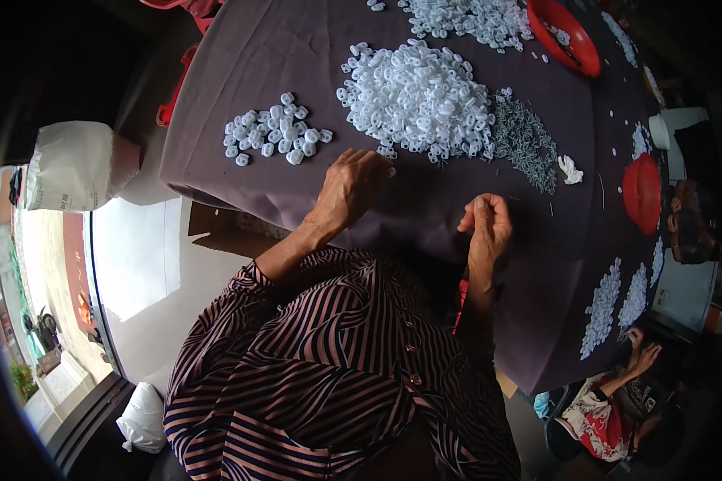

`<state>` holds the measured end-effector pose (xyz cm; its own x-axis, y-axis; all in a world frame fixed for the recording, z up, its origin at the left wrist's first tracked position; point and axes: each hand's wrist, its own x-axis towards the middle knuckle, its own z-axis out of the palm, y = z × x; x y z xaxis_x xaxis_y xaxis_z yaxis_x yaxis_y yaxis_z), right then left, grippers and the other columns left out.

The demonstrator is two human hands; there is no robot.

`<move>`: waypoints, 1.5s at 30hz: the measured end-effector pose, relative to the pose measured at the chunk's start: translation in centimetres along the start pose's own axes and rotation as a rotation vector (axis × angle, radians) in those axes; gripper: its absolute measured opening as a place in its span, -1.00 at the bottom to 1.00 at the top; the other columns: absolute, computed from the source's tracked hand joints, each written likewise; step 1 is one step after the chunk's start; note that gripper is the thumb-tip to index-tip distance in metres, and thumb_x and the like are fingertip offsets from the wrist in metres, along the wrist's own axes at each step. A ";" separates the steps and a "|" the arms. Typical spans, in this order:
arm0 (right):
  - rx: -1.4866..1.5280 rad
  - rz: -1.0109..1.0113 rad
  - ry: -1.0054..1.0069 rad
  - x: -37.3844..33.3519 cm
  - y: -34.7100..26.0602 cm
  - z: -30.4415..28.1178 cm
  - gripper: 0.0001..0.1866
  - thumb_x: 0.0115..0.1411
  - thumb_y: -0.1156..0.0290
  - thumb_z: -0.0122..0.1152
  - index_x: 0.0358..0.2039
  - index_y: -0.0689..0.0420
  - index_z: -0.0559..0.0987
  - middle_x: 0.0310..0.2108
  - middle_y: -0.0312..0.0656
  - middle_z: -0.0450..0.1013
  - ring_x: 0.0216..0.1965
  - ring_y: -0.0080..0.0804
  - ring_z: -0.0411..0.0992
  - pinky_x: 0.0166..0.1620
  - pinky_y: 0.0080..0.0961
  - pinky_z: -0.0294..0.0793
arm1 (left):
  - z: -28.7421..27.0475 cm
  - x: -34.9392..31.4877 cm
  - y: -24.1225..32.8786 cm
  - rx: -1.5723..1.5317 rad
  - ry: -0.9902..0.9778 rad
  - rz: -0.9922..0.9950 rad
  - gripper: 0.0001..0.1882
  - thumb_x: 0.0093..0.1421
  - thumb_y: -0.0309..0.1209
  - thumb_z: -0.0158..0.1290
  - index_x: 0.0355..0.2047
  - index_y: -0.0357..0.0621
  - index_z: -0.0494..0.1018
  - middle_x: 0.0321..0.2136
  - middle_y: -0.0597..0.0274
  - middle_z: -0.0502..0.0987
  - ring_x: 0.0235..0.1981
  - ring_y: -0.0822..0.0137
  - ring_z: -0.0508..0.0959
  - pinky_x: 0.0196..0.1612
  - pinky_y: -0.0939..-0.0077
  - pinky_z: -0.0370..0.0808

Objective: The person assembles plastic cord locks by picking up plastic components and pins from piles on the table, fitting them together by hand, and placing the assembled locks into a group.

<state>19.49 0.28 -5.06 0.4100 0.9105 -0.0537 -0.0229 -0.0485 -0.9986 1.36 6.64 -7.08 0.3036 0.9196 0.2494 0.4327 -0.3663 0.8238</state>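
My left hand [351, 184] is over the table's near edge, fingers curled with the back of the hand up. Its fingertips are close to a large heap of small white plastic pieces with holes [417, 100]. A small pale spot shows at its fingertips, too small to name. To the right, my right hand [488, 224] is raised near the edge, thumb pressed against bent fingers; anything in that pinch cannot be made out. Beyond it lies a pile of thin grey metal pins [528, 144]. Left of the heap are several smooth, rounded white pieces [277, 131], spread in a loose group.
A dark cloth covers the table [241, 64]. Red bowls [640, 196] and a crumpled white scrap [569, 169] sit on the right. More white pieces [473, 20] lie at the far side. Another person's hands [640, 357] work at lower right. An open cardboard box [217, 228] is below the edge.
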 end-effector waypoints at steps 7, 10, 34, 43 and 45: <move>-0.042 -0.071 0.142 1.4 -0.3 -1.7 -0.76 0.01 0.33 -0.18 -0.72 0.14 0.24 -0.81 -0.35 0.16 -0.88 -0.76 0.01 -0.84 -0.87 -0.04 | 0.1 -0.8 -0.4 0.316 -0.037 0.243 -0.91 -0.23 -0.51 -0.05 -0.61 -0.15 0.34 -0.63 0.30 0.33 -0.59 0.32 0.27 -0.47 0.52 0.23; -0.035 -0.177 0.103 1.5 -0.4 -2.3 -0.73 0.00 0.31 -0.18 -0.77 0.12 0.24 -0.84 -0.40 0.16 -0.87 -0.78 0.02 -0.82 -0.86 -0.02 | 0.7 -1.4 -0.2 0.422 0.027 0.279 -0.91 -0.24 -0.51 -0.06 -0.61 -0.14 0.34 -0.64 0.30 0.32 -0.59 0.33 0.27 -0.48 0.53 0.22; -0.019 -0.231 0.135 -0.8 -5.0 -10.0 -0.90 -0.05 0.43 -0.08 -0.55 0.19 0.31 -0.69 -0.36 0.23 -0.77 -0.77 0.09 -0.71 -0.88 0.10 | 3.2 3.1 10.9 0.352 0.120 0.351 -0.94 -0.21 -0.56 -0.09 -0.62 -0.22 0.33 -0.66 0.22 0.35 -0.57 0.34 0.35 -0.44 0.54 0.26; 0.205 -0.116 -0.020 -2.7 -7.0 -9.3 -0.92 -0.12 0.59 -0.04 -0.53 0.22 0.32 -0.63 -0.29 0.25 -0.66 -0.65 0.25 -0.57 -0.74 0.33 | 3.3 1.2 14.9 -1.013 -0.116 -0.434 -0.91 -0.11 -0.48 -0.06 -0.58 -0.25 0.31 -0.64 0.24 0.38 -0.58 0.49 0.37 -0.50 0.69 0.30; 0.228 -0.137 -0.057 -2.9 -8.1 -8.7 -0.92 -0.11 0.59 -0.05 -0.52 0.23 0.31 -0.63 -0.28 0.25 -0.66 -0.65 0.25 -0.57 -0.73 0.32 | 4.0 0.9 15.7 -1.065 -0.175 -0.426 -0.92 -0.12 -0.50 -0.05 -0.58 -0.26 0.32 -0.63 0.24 0.38 -0.58 0.48 0.38 -0.50 0.68 0.30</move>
<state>26.40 -5.51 3.16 0.3716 0.9241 0.0890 -0.1779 0.1649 -0.9701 11.81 1.10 4.06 0.4545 0.8770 -0.1561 -0.3803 0.3495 0.8563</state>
